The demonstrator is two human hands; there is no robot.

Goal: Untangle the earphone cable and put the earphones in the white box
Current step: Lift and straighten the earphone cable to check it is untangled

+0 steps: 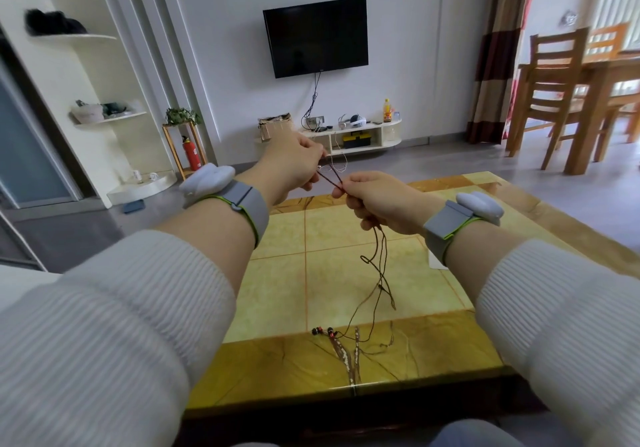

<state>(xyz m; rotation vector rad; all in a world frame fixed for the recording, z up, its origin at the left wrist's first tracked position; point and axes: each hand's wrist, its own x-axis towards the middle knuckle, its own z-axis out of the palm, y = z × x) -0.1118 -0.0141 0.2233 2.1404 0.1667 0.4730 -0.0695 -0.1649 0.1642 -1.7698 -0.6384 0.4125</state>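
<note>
Pinched between the thumb and fingertips of my left hand is one end of a twisted stretch of the dark brown earphone cable, and my right hand pinches the other end of that stretch just beside it, its fingers curled around the strands that pass down through the fist. Both hands are raised above the table, close together but not touching, with the short taut piece of cable running at a slant between them. A few thin pale strands show just beyond my left fingertips; I cannot tell whether they belong to the cable.

From under my right hand the cable hangs down in several loose strands, forming a small loop partway down and crossing over itself before it reaches the table. The earbuds, dark with red accents, lie together on the near edge of the yellow marble-patterned coffee table, with the cable's lower end trailing beside them to the right.

A white flat corner peeks out from behind my right wrist, lying on the table; I cannot tell what it is. Each wrist carries a grey band with a pale device on it, and my sleeves are light ribbed knit.

Across the room a black television hangs on the white wall above a low white stand. A red fire extinguisher stands by a small wooden plant stand on the left, and wooden dining chairs and a table stand on the right.
</note>
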